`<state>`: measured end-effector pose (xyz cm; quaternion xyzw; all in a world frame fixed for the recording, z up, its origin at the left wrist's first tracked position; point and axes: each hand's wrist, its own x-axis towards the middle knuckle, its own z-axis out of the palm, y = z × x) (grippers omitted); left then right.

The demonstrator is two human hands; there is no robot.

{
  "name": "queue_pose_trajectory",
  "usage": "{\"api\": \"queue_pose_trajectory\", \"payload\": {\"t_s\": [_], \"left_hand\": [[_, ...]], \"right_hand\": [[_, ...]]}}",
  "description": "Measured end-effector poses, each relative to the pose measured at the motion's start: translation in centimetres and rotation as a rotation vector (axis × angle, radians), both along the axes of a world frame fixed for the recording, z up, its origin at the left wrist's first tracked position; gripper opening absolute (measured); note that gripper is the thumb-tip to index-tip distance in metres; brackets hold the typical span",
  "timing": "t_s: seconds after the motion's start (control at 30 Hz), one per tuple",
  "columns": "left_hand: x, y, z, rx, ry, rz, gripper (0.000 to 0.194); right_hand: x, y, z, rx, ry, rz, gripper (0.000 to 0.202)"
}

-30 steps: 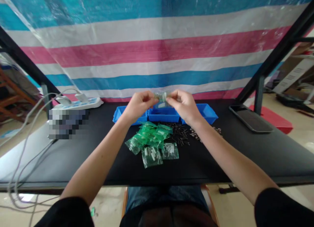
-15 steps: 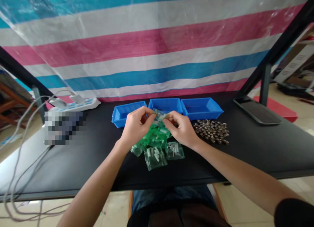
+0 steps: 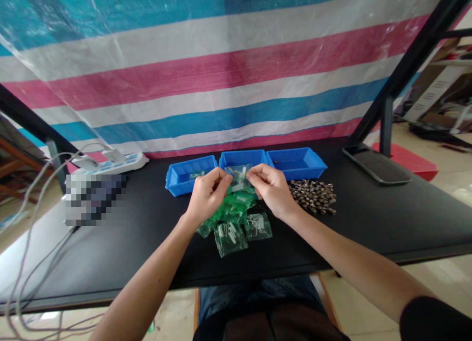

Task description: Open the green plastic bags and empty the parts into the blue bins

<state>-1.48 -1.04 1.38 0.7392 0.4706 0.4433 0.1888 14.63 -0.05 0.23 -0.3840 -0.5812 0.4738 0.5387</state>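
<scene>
At twelve o'clock, my left fingers (image 3: 222, 180) and right fingers (image 3: 255, 176) pinch the small clear plastic bag (image 3: 233, 174), now flatter, so its white oblong pieces (image 3: 238, 187) show.

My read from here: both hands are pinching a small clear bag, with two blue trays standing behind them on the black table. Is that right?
Not quite: the head view shows three blue trays, not two. The left hand and right hand are pinching the small clear bag, and the trays stand behind them on the black table.
</scene>
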Motion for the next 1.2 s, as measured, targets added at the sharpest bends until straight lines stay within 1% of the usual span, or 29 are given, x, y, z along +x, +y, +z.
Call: {"api": "queue_pose_trajectory", "payload": {"t_s": [0.1, 0.17, 0.23, 0.3, 0.4, 0.43, 0.5, 0.57, 0.67, 0.73, 0.8, 0.93, 1.03, 1.1, 1.2], "left_hand": [[0.0, 0.2, 0.0, -0.037, -0.112, -0.027, 0.025], [0.2, 0.1, -0.3, -0.037, -0.126, -0.011, 0.017], [0.7, -0.1, -0.6, -0.029, -0.119, 0.009, 0.014], [1.0, -0.3, -0.8, -0.026, -0.142, 0.007, 0.014], [1.2, -0.6, -1.1, -0.029, -0.202, -0.018, 0.011], [1.2, -0.7, -1.2, -0.02, -0.202, -0.017, 0.011], [1.0, -0.7, -1.3, 0.021, -0.176, -0.001, 0.013], [0.9, -0.7, -1.3, 0.061, -0.131, 0.009, 0.016], [0.9, -0.7, -1.2, 0.083, -0.08, 0.021, 0.022], [0.9, -0.7, -1.0, 0.08, -0.065, 0.034, 0.026], [0.8, -0.7, -0.8, 0.058, -0.087, 0.035, 0.028], [0.9, -0.8, -0.5, -0.037, -0.259, -0.009, 0.025], [1.2, -0.7, -0.5, -0.086, -0.374, -0.028, 0.024], [1.4, -0.6, -0.6, -0.138, -0.375, -0.025, 0.026], [1.4, -0.4, -0.8, -0.177, -0.278, 0.022, 0.017]], "right_hand": [[0.3, 0.6, 0.1, -0.058, 0.039, -0.017, 0.023], [0.3, 0.6, 0.2, -0.103, 0.077, 0.012, 0.025], [0.3, 0.4, 0.3, -0.134, 0.127, 0.053, 0.028], [0.2, 0.2, 0.3, -0.131, 0.174, 0.074, 0.029], [0.0, 0.0, 0.3, -0.119, 0.21, 0.061, 0.023], [0.0, 0.0, 0.3, -0.128, 0.227, 0.051, 0.023], [-0.1, 0.0, 0.2, -0.169, 0.265, 0.04, 0.031], [-0.2, 0.0, 0.1, -0.209, 0.278, 0.074, 0.034], [-0.2, 0.2, 0.0, -0.239, 0.244, 0.139, 0.023], [-0.3, 0.2, 0.0, -0.232, 0.217, 0.116, 0.018], [-0.2, 0.0, 0.2, -0.205, 0.189, 0.059, 0.016], [-0.1, -0.4, 0.7, -0.112, 0.139, 0.003, 0.013], [-0.1, -0.5, 0.8, -0.074, 0.117, -0.02, 0.011], [-0.1, -0.4, 0.7, -0.064, 0.103, -0.035, 0.011], [0.0, -0.2, 0.5, -0.059, 0.079, -0.05, 0.011]]}}
